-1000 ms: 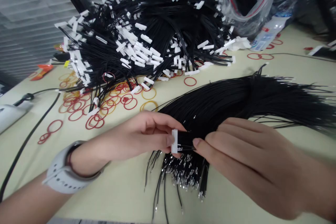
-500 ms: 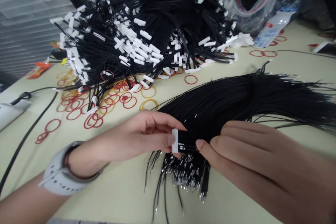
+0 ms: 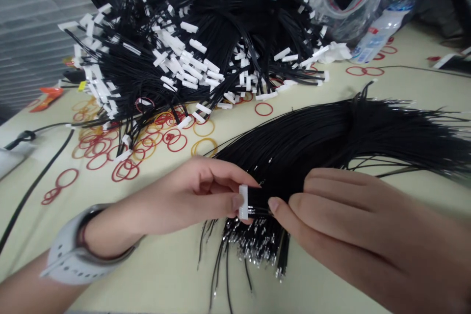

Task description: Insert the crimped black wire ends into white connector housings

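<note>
My left hand (image 3: 198, 196) pinches a white plastic connector (image 3: 243, 202) between thumb and fingers, in the middle of the view. Black wires run from the connector's right side towards my right hand (image 3: 342, 221). The right thumb and fingers are closed on these black wires a short way from the connector; the fingertips behind are hidden. Underneath both hands lies a thick bundle of loose black wires (image 3: 294, 137), with shiny metal terminals (image 3: 257, 245) at its near ends.
A big heap of black cables with white connectors (image 3: 191, 68) fills the back. Red and yellow rubber bands (image 3: 99, 144) lie scattered before it. A plastic bottle (image 3: 379, 34) and a clear bag (image 3: 353, 14) are at back right; a black cord (image 3: 37, 181) crosses the left.
The whole scene has shifted slightly to the left in view. Both hands keep their grip on the connector and its wires, with hardly any other movement.
</note>
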Demonstrator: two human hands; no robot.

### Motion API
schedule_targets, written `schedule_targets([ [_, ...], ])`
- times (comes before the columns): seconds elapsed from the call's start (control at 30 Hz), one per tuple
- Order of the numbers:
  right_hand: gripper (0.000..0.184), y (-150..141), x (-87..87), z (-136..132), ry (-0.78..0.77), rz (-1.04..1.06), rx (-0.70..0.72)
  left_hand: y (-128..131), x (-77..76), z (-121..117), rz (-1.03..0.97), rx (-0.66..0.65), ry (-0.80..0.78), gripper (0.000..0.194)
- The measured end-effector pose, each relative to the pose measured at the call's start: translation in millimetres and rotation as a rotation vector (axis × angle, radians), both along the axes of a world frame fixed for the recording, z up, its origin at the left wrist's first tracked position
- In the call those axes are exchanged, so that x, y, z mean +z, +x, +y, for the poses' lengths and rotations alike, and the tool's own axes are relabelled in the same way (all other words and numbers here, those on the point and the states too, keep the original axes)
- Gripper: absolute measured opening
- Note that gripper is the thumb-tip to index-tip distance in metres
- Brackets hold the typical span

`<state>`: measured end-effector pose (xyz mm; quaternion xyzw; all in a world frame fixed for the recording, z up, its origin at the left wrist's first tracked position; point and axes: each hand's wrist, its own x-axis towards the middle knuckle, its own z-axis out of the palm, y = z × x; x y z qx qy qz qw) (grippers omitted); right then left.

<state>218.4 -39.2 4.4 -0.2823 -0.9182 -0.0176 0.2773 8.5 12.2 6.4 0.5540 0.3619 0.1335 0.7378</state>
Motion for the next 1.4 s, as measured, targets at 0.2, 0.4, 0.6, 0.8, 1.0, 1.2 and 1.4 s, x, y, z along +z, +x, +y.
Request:
schedule_targets([
  [0.2,0.064,0.0,8.7,7.9,0.158,0.017,0.025,0.4,-1.3,-0.6,-0.085,0.004,-0.098,0.023],
  [0.4,0.056,0.3,-3.2,3.9,0.061,-0.031,0.050,1.4,-2.8,-0.4,-0.066,-0.007,-0.087,0.023],
  [0.6,0.057,2.5,-5.7,-0.2,0.029,-0.048,0.073,1.2,-2.1,-0.9,-0.054,0.001,-0.087,0.024],
  [0.8,0.051,0.6,-3.1,4.5,0.116,0.059,0.048,2.1,-1.1,-1.8,-0.055,-0.017,-0.098,0.023],
  [1.0,0.043,-0.5,-4.9,2.2,0.050,0.037,0.023,1.8,-2.5,-2.9,-0.044,0.002,-0.097,0.021],
  [1.2,0.041,1.6,-7.0,1.8,-0.074,-0.062,0.090,1.5,-2.6,-2.0,-0.036,0.029,-0.128,0.019],
  [1.4,0.028,3.3,-15.8,-11.2,-0.044,-0.217,0.021,1.2,-2.4,-1.9,-0.051,0.016,-0.156,0.021],
])
